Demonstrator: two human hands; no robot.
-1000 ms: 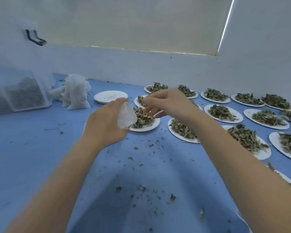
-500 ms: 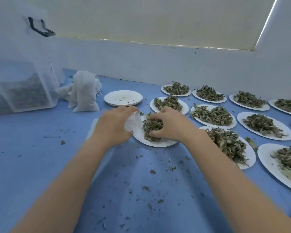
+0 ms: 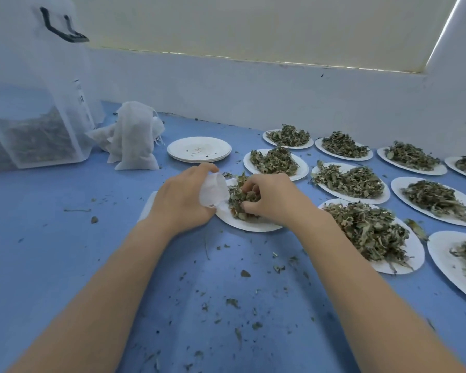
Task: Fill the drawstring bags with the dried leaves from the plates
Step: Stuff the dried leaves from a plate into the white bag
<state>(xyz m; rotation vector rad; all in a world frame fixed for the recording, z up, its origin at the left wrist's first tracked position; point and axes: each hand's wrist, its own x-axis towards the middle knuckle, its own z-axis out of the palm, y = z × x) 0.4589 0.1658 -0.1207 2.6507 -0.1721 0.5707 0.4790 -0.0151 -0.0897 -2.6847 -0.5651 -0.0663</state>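
My left hand (image 3: 180, 200) grips a small white drawstring bag (image 3: 213, 191), its mouth turned toward a white plate (image 3: 242, 224) in the middle of the blue table. On that plate lies a heap of dried leaves (image 3: 240, 196). My right hand (image 3: 272, 200) is curled over the heap and grips a bunch of leaves right beside the bag's mouth. The rest of the bag runs under my left palm and shows at its left.
Several more plates of dried leaves (image 3: 361, 230) cover the table's right side. A stack of empty plates (image 3: 199, 149) sits behind my hands. A pile of white bags (image 3: 132, 138) and a clear bin (image 3: 35, 109) stand at the left. Leaf crumbs litter the table.
My right hand came down from above the plates onto the leaf heap and closed on the leaves. My left hand lowered the bag to the plate's edge.
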